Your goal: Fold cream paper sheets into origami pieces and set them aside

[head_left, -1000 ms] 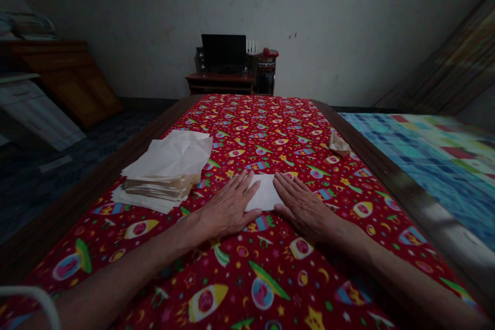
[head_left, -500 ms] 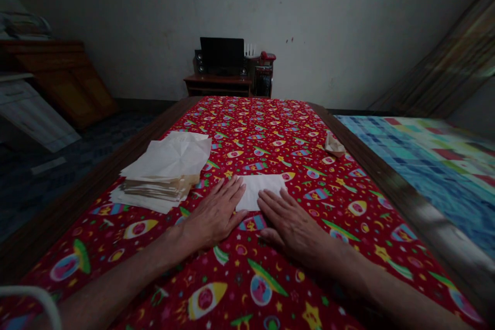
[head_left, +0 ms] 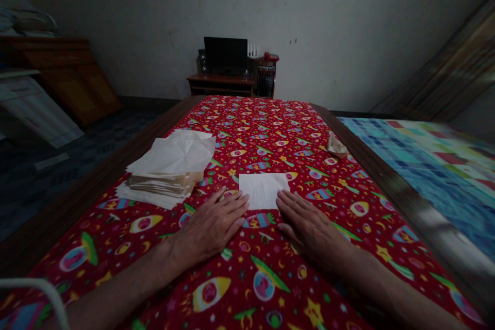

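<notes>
A small folded white paper (head_left: pixel 263 190) lies flat on the red patterned cloth (head_left: pixel 266 129). My left hand (head_left: pixel 214 223) rests palm down on the cloth just left of and below the paper, fingers stretched out, tips close to its lower left corner. My right hand (head_left: pixel 309 223) lies flat to the right of and below the paper, fingers spread, tips at its lower right corner. Neither hand holds anything.
A stack of white and brownish paper sheets (head_left: pixel 169 169) sits to the left. A small folded brown paper piece (head_left: pixel 337 146) lies near the table's right wooden edge (head_left: pixel 390 185). A low stand with a dark screen (head_left: pixel 226 54) is by the far wall.
Both hands have slid back towards me off the white paper, which now lies fully uncovered between their fingertips.
</notes>
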Demonstrator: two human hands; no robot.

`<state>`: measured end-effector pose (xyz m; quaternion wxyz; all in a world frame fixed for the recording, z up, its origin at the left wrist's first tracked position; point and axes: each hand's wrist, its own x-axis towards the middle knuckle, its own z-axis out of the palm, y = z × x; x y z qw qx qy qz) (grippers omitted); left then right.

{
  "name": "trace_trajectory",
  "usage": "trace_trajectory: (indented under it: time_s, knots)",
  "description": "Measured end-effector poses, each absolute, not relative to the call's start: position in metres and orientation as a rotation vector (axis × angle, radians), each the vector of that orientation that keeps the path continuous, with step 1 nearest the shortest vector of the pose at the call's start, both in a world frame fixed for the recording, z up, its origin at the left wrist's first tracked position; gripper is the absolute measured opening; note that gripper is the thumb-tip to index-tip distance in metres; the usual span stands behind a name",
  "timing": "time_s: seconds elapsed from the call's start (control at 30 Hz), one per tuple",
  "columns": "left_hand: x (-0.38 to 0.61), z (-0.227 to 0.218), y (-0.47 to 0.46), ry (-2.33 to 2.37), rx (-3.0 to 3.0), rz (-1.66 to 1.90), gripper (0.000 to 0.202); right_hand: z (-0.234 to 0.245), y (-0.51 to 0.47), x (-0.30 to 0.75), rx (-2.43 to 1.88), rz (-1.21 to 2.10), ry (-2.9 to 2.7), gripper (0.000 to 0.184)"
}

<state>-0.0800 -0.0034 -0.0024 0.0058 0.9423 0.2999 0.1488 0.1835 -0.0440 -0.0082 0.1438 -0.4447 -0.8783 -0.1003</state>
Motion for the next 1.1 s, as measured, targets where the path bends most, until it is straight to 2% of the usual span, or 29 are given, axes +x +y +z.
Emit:
trace_trajectory:
  time_s: [0.1, 0.23, 0.4, 0.5, 0.63, 0.8, 0.93, 1.1]
  knots:
    - [-0.075, -0.005, -0.001, 0.926, 2.939, 0.614, 0.031, -0.005, -0.030, 0.175, -1.231, -0.306, -2.558, 0.018]
    - [-0.071, -0.008, 0.002, 0.863, 2.916, 0.820, 0.026, 0.004, -0.016, 0.158, -1.223, -0.412, -2.696, 0.009]
    - [-0.070, -0.010, 0.006, 0.860, 2.796, 0.967, 0.022, 0.015, -0.017, 0.141, -1.113, -0.626, -2.834, 0.020]
    - [-0.070, -0.010, 0.009, 0.848, 2.736, 1.041, 0.021, 0.015, -0.017, 0.138, -1.182, -0.611, -2.840, 0.020]
    - [-0.073, -0.007, 0.011, 0.852, 2.602, 1.133, 0.037, 0.013, -0.009, 0.149, -1.240, -0.227, -2.623, 0.019]
    - [-0.067, 0.002, 0.022, 1.074, 2.297, 1.225, 0.065, 0.020, 0.010, 0.173, -1.293, 0.472, -1.784, 0.028]
    - [-0.048, 0.001, 0.039, 0.989, 2.060, 1.169, 0.074, 0.019, 0.022, 0.180, -1.190, 0.974, -1.248, 0.035]
    - [-0.025, 0.000, 0.049, 0.908, 1.703, 1.055, 0.074, 0.009, 0.021, 0.171, -1.157, 1.183, -0.948, 0.034]
